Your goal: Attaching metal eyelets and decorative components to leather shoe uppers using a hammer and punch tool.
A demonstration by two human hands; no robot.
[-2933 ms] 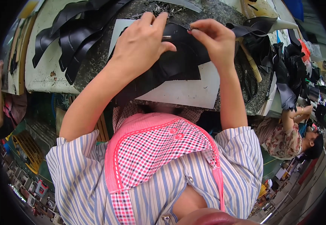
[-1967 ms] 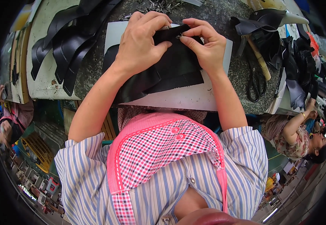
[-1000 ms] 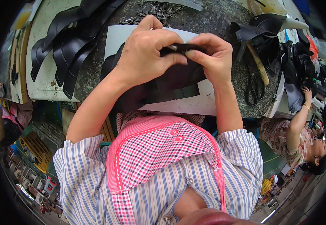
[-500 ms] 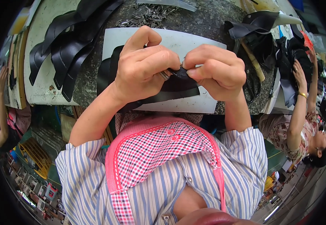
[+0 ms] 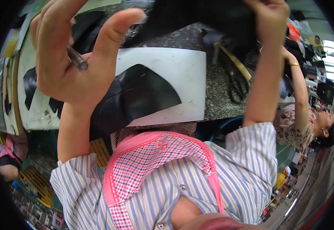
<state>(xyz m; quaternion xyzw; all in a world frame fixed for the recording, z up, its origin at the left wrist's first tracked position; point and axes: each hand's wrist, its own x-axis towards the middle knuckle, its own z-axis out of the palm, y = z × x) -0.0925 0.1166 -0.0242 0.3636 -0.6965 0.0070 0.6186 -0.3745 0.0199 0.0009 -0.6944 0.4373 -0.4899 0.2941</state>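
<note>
Both hands now raised: left hand (image 5: 71, 57) half-open around pen (image 5: 77, 58), right hand (image 5: 268, 11) clamped on black leather (image 5: 201, 15).

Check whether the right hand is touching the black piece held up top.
Touching. The head view shows the right hand with fingers closed over the edge of the black piece, lifted above the table.

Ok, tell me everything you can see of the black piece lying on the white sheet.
The black piece is a flat, matte cut of leather-like material with a curved upper edge tapering to a point at its right. It lies on the white sheet, its lower left hanging over the bench edge. The raised left hand partly hides it; nothing visibly touches it.
</note>
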